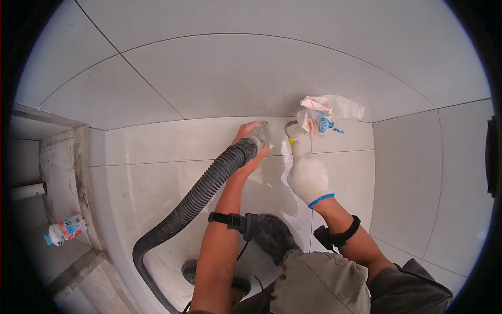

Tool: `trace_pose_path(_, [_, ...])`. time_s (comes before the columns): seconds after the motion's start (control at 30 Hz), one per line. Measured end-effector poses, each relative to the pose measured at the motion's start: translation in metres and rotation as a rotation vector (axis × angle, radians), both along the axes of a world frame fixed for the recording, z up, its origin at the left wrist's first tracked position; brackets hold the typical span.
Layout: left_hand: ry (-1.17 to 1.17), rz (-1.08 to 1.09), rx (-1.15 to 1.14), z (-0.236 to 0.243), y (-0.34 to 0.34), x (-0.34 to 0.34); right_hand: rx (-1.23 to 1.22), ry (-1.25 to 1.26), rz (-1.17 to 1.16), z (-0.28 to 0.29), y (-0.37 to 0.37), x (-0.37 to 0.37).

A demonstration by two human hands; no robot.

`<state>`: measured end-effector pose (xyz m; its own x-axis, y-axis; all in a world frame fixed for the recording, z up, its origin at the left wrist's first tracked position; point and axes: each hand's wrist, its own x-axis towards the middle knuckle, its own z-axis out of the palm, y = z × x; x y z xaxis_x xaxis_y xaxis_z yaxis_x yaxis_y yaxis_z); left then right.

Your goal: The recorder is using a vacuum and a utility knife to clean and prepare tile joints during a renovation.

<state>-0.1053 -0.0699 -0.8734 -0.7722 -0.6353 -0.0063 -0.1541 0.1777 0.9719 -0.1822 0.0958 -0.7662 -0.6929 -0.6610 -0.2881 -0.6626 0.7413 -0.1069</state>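
My left hand (247, 131), bare, is wrapped round the clear end piece (259, 134) of a black corrugated vacuum hose (198, 186). The mouth of that end piece is close to the foot of the far tiled wall. To its right, my right hand (307, 170) wears a white knitted glove with a blue cuff. Its fingers are closed near the wall, with a small yellow piece (291, 142) showing beside them; what they hold is mostly hidden. A crumpled clear plastic bag (345, 109) with orange and blue print lies against the wall, just beyond the glove.
Light tiles cover the floor (157, 183) and walls, with white streaks of dust (286, 167) between my arms. At left, past a dirty ledge (82, 178), lie a plastic bottle (72, 227) with a blue cap and a white pipe (29, 191). Black straps circle both forearms.
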Motion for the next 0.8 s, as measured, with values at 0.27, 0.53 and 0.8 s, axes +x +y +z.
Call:
trace_pose_path(0.27, [0.024, -0.030, -0.026, 0.007, 0.005, -0.004, 0.091, 0.061, 0.029, -0.018, 0.015, 0.017])
trace_pose_path(0.53, [0.054, -0.031, -0.047, -0.013, 0.004, -0.006, 0.117, 0.099, 0.027, -0.037, 0.032, 0.035])
trace_pose_path(0.8, [0.016, -0.029, -0.051, -0.007, 0.008, -0.006, -0.017, 0.140, 0.107, -0.038, 0.042, 0.015])
